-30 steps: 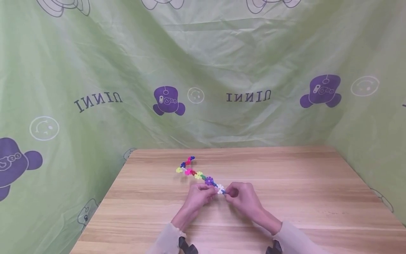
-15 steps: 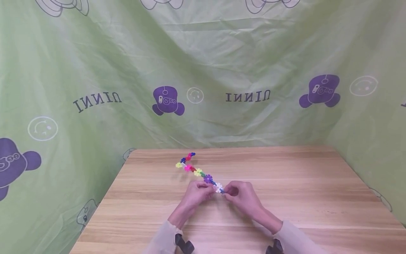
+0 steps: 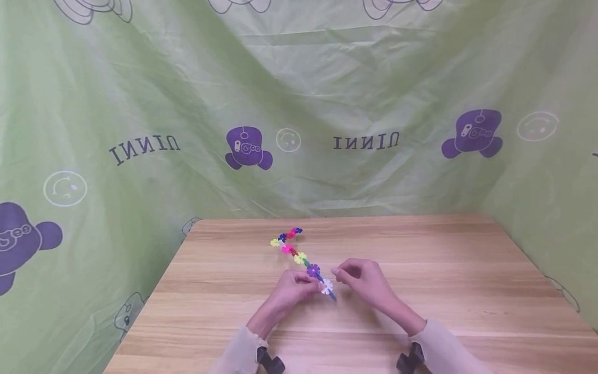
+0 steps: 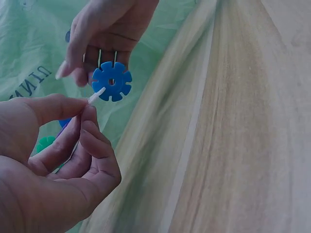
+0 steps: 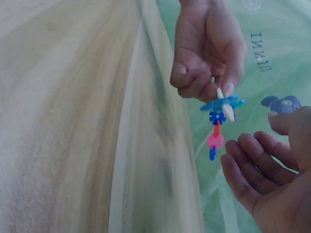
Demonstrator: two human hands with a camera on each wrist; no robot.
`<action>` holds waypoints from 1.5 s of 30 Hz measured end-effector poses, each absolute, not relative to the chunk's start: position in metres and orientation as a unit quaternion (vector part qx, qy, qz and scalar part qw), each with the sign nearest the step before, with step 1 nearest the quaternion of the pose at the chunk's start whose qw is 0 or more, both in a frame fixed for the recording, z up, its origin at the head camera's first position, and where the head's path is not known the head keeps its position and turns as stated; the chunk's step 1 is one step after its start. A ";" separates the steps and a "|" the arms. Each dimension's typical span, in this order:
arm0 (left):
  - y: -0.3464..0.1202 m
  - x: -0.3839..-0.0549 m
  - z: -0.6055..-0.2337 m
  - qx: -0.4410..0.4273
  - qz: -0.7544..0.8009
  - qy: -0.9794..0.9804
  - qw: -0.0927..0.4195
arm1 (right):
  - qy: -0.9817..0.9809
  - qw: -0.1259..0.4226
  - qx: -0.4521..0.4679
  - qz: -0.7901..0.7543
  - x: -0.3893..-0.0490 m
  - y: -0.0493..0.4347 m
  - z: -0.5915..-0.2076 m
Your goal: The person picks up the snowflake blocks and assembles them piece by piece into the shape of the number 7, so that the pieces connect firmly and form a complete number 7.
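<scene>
A chain of colourful notched plastic snowflake discs [image 3: 300, 258] runs from between the hands toward the table's far side, bending back at a yellow disc [image 3: 274, 242]. My left hand [image 3: 287, 293] pinches the white disc [image 3: 327, 287] near the chain's close end between thumb and fingertips. Slotted into that white disc is a blue disc [image 4: 121, 89], the last piece, standing free in the left wrist view. My right hand [image 3: 366, 280] is just right of the chain. Its thumb and loosely curled fingers [image 5: 250, 167] are apart and hold nothing in the right wrist view.
A wooden table [image 3: 444, 291] lies under both hands. Green printed cloth [image 3: 299, 78] hangs behind it and along both sides. Black wrist camera mounts [image 3: 271, 361] sit at both sleeve cuffs.
The right hand has let go of the blue end disc and moved up and right. The left hand still pinches the white disc; the chain has swung a little to the right.
</scene>
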State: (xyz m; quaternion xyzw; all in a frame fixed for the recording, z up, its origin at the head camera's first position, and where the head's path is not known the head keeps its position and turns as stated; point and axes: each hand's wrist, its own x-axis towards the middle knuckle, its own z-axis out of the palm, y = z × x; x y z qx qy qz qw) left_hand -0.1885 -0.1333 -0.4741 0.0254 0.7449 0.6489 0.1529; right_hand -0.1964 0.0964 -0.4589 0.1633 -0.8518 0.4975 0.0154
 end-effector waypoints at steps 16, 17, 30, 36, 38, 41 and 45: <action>-0.110 -0.172 -0.468 0.093 0.629 0.748 0.191 | -0.797 -0.108 0.067 0.590 -0.219 0.098 -0.473; -0.109 -0.172 -0.468 0.096 0.629 0.746 0.195 | -0.795 -0.112 0.059 0.593 -0.220 0.098 -0.473; -0.096 -0.163 -0.464 0.143 0.594 0.757 0.233 | -0.656 -0.235 0.056 0.715 -0.219 0.101 -0.468; -0.092 -0.161 -0.464 0.166 0.590 0.751 0.247 | -0.555 -0.292 0.062 0.777 -0.218 0.105 -0.467; -0.091 -0.162 -0.464 0.167 0.591 0.747 0.253 | -0.541 -0.300 0.060 0.783 -0.218 0.106 -0.466; -0.090 -0.162 -0.464 0.163 0.596 0.742 0.261 | -0.539 -0.306 0.057 0.783 -0.217 0.108 -0.465; -0.090 -0.161 -0.466 0.158 0.606 0.732 0.271 | -0.561 -0.301 0.056 0.769 -0.216 0.111 -0.467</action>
